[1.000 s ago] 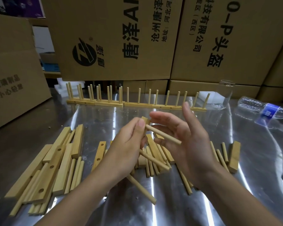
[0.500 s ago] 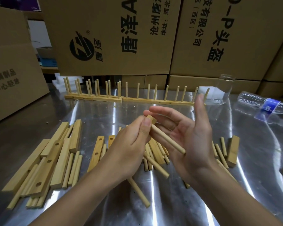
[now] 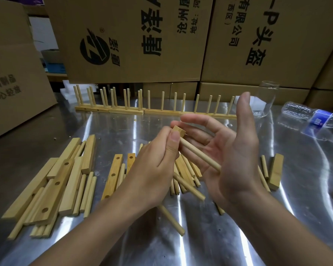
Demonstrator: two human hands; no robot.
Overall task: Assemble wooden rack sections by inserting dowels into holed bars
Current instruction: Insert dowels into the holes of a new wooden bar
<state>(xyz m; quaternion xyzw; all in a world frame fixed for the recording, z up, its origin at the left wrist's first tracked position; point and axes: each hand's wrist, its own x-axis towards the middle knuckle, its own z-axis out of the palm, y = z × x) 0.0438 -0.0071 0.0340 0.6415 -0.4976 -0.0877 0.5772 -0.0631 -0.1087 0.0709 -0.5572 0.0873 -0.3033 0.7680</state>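
My left hand (image 3: pixel 152 169) is shut on a short holed bar (image 3: pixel 179 130), held up over the steel table. Three dowels stick out of it toward the right: the top dowel (image 3: pixel 200 156), a middle dowel (image 3: pixel 189 188) and a low dowel (image 3: pixel 171 220). My right hand (image 3: pixel 236 156) is open with the thumb up and fingers spread, and its palm meets the free end of the top dowel. Most of the bar is hidden in my left hand. Finished rack sections (image 3: pixel 156 111) stand in a row at the back.
Loose bars (image 3: pixel 54 187), a holed bar (image 3: pixel 112 175) and spare dowels (image 3: pixel 87 192) lie on the left; more dowels lie under my hands, and a single bar (image 3: pixel 276 170) lies at the right. A glass (image 3: pixel 265 98) and a fallen water bottle (image 3: pixel 313 117) are at the back right. Cartons (image 3: pixel 133 35) wall the rear.
My right hand has turned thumb up and its palm has come against the free end of the top dowel. My left hand keeps its hold on the bar.
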